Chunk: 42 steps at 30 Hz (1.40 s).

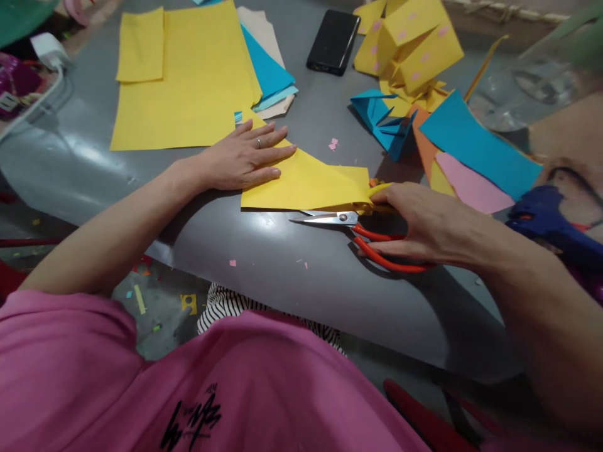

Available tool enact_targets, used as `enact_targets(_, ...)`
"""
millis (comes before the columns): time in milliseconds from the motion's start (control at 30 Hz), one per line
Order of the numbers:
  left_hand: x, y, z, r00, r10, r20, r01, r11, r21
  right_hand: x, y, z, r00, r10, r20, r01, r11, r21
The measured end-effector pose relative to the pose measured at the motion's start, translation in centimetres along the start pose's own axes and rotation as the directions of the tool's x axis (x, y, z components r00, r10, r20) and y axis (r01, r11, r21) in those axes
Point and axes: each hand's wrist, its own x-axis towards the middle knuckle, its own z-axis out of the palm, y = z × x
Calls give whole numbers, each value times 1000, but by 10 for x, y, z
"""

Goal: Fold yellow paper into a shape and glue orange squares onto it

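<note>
My left hand (pixel 245 156) lies flat, fingers stretched out, on a folded sheet of yellow paper (pixel 306 179), pressing it to the grey table. My right hand (pixel 424 216) is at the paper's right end, its forefingers touching the yellow edge there. A lower digit of this hand passes between the red handles of a pair of scissors (pixel 342 218). The blades are closed, point left, and lie along the paper's near edge. Part of the right hand's grip is hidden behind the hand.
A large yellow sheet (pixel 188 94) lies upper left, over blue sheets (pixel 266 66). A black power bank (pixel 333 43), folded yellow dotted paper (pixel 414 47), a blue folded piece (pixel 384 122), a clear jar (pixel 522 88) and a blue glue gun (pixel 541 213) stand around. Scraps dot the grey table (pixel 301 282).
</note>
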Motion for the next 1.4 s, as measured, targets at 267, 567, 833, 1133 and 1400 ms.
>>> enact_targets(267,0,2,3,1000,-12,-28,12,1000,-1,11,-12,1,998,51,30,-51,999,4)
enact_targets(567,2,3,4,999,-32,-36,31,999,-28,20,-20,0,993,104,50,-105,994,27)
enact_targets(833,2,2,6,999,-10,-39,9,1000,-22,25,-23,2,992,119,47,-120,993,11)
enact_targets(1133,3,3,5,999,-34,-25,33,999,-34,27,-29,4,996,70,54,-72,997,41)
enact_targets(1400,3,6,4,997,-47,-53,43,997,-70,37,-38,3,997,51,62,-51,999,-4)
